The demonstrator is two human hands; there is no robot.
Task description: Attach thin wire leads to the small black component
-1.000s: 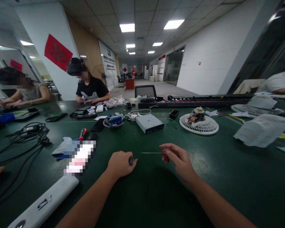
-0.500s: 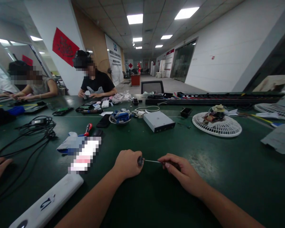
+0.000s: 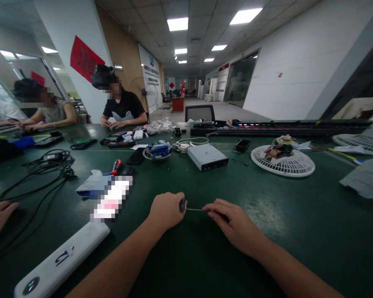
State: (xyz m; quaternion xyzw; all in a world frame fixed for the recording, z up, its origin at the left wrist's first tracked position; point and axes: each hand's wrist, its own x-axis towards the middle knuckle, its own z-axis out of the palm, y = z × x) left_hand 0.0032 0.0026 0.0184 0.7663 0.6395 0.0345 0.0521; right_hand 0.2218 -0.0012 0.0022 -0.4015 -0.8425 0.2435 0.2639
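My left hand (image 3: pixel 168 211) is closed around a small dark, round piece (image 3: pixel 182 205) whose end shows at the thumb side; its kind is hard to make out. From that end a thin metal rod (image 3: pixel 194 209) runs across to my right hand (image 3: pixel 231 223). The right fingertips pinch the rod's other end, and the rest of it is hidden under the fingers. Both hands are just above the green tabletop (image 3: pixel 180 265), a short gap apart. Beyond them sits a grey optical disc drive (image 3: pixel 207 156).
A white fan grille (image 3: pixel 282 161) with parts on it lies right of the drive. A bowl of blue pieces (image 3: pixel 158 150), a red-handled tool (image 3: pixel 116 167), a black cable (image 3: pixel 54 165) and a long white device (image 3: pixel 62 260) are leftward. Another person's hand (image 3: pixel 0 219) rests at far left.
My right hand has shifted slightly left, nearer my left hand, and less of the rod shows between them. The grip of both hands looks the same.
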